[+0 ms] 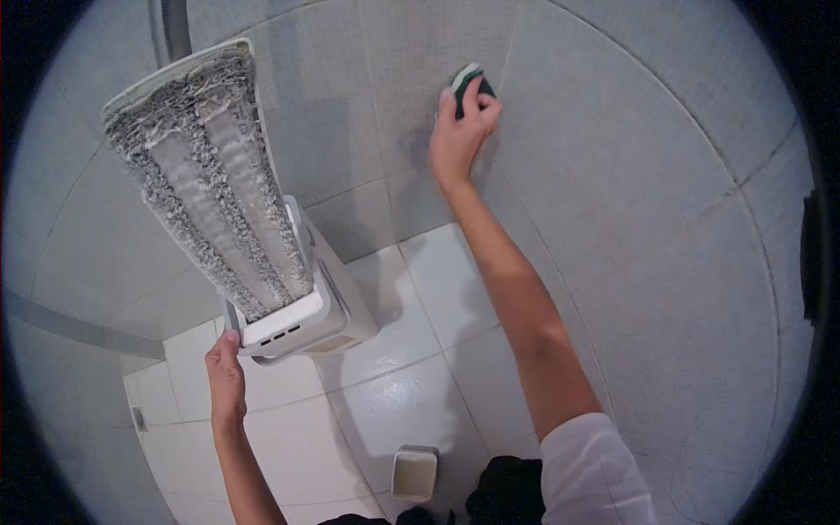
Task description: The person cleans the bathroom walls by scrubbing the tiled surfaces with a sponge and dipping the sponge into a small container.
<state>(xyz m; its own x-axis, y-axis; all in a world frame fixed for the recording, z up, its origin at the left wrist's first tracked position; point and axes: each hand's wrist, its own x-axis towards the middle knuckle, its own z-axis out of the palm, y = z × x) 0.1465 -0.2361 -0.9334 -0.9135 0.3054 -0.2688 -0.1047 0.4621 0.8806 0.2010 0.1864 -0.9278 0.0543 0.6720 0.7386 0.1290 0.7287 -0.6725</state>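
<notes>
My right hand reaches up to the tiled wall near the corner, its fingers closed around a dark green scrubbing sponge with a pale layer. The sponge appears to be against the wall. Lower left, my left hand grips the rim of a white mop bucket, thumb on top and the other fingers mostly hidden. A flat mop head with a grey and white striped pad stands tilted in the bucket's slot, pad side facing me.
A small pale square container sits on the white floor tiles near my feet. Grey tiled walls rise ahead and to the right. A grey pole stands behind the mop head. At far left there is a small floor drain.
</notes>
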